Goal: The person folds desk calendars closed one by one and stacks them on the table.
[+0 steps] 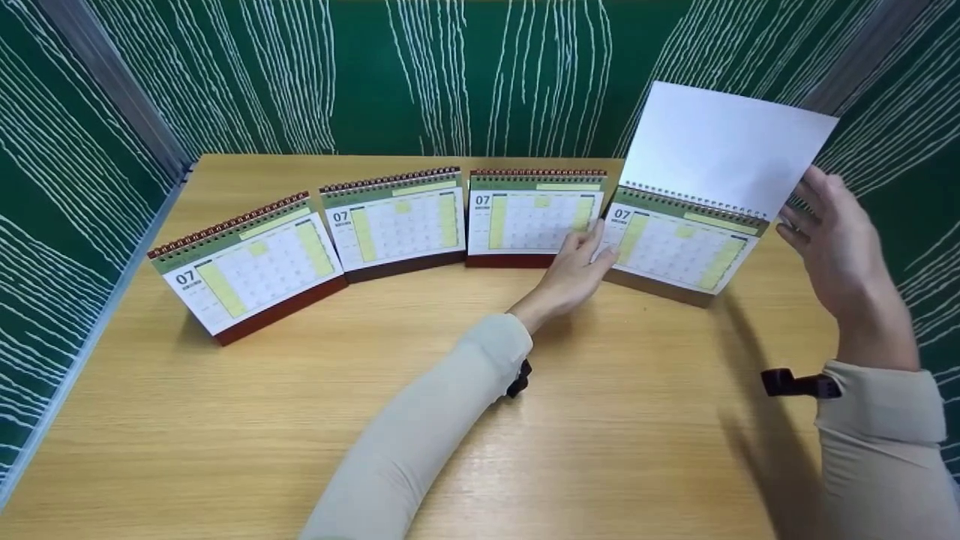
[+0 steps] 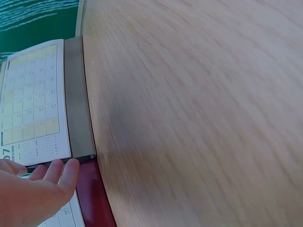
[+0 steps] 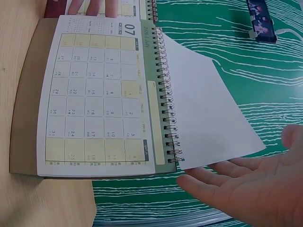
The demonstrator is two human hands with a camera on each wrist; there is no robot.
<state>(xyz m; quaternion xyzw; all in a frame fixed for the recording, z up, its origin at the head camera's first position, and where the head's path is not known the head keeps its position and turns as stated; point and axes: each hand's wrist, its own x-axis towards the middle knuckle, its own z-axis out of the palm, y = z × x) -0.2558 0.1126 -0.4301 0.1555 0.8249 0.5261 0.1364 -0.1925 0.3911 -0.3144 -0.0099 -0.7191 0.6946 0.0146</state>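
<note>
The desk calendar (image 3: pixel 94 94) at the right end shows month 07, and one blank white page (image 1: pixel 724 142) stands raised above its wire binding. My right hand (image 1: pixel 844 240) is at that page's right edge, with extended fingers partly behind the sheet and the thumb apart from it. At the calendar's left side edge rests my left hand (image 1: pixel 570 274), its fingers fairly straight, in front of the neighbouring red-based calendar (image 1: pixel 517 225). In the left wrist view, the left fingertips (image 2: pixel 71 168) touch the calendar's side near the base.
Two more calendars, one dark-based (image 1: pixel 401 232) and one red-based (image 1: pixel 251 277), stand to the left in an arc, also on 07. They stand on a wooden table (image 1: pixel 225 435). Green panels (image 1: pixel 360 82) with white streaks rise behind and at both sides.
</note>
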